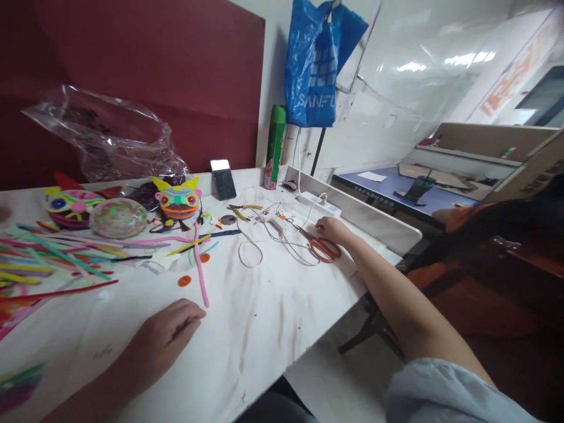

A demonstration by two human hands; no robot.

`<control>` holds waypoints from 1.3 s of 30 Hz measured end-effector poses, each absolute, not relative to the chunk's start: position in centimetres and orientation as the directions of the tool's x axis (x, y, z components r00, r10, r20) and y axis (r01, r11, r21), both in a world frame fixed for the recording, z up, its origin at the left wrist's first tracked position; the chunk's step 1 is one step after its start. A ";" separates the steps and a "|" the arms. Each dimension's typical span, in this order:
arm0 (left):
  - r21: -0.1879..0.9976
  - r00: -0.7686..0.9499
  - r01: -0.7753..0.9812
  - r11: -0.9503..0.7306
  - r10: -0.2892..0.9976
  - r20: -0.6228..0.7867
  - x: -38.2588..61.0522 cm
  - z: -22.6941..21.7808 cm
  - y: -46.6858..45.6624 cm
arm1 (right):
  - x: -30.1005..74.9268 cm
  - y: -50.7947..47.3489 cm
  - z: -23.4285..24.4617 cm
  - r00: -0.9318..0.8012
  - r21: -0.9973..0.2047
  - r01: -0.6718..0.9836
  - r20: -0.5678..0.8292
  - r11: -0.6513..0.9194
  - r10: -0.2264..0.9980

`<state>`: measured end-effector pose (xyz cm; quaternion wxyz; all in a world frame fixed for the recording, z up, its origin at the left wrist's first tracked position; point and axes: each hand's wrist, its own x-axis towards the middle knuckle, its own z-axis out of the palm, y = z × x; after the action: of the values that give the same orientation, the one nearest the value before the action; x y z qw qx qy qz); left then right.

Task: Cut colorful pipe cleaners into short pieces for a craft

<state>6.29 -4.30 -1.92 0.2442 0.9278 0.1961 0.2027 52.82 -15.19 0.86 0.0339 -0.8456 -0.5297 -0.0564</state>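
Observation:
My left hand (170,335) rests on the white table near its front, with the fingers curled in and nothing showing between them. Just beyond its fingertips lies the end of a pink pipe cleaner (201,276). My right hand (332,229) reaches across to the far right, closed, its inner side turned away so that any contents are hidden. Beside it are red-handled scissors (325,249), lying partly over the white cord of a glue gun (277,223). Two orange discs (184,281) lie beyond my left hand.
Colourful pipe cleaners (53,252) cover the left side. Behind them stand two decorated animal heads (178,200), a clear ball (118,217) and a phone (224,179). Yellow-handled pliers (244,210), a power strip (319,204) and a green spray can (275,147) are farther back. A person (497,258) sits at right.

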 end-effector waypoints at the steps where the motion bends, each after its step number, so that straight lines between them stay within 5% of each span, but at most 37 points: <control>1: 0.533 0.840 0.265 -0.804 0.464 0.281 6.3 -1.9 -4.4 | 52.9 -15.0 0.7 0.409 0.020 0.910 0.127 -0.414 0.904; 7: 0.539 0.836 0.263 -0.800 0.468 0.287 6.4 -1.5 -4.7 | 52.9 -15.5 0.3 0.270 0.094 0.956 0.091 -0.278 0.958; 27: 0.565 0.844 0.295 -0.770 0.487 0.223 6.3 -1.4 -5.0 | 50.8 -4.2 2.1 0.414 -0.005 0.909 0.114 -0.416 0.903; 33: 0.577 0.841 0.292 -0.763 0.492 0.225 6.4 -1.3 -4.8 | 47.0 -0.9 4.1 0.280 -0.075 0.959 0.142 -0.272 0.949; 39: 0.569 0.847 0.278 -0.774 0.477 0.235 6.3 -1.2 -5.0 | 43.3 3.0 3.0 0.168 -0.013 0.986 0.060 -0.168 0.984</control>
<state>6.29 -4.97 -1.19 0.2667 0.9232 0.2045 0.1865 43.34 3.03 3.02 0.0243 -0.7638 -0.6447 -0.0187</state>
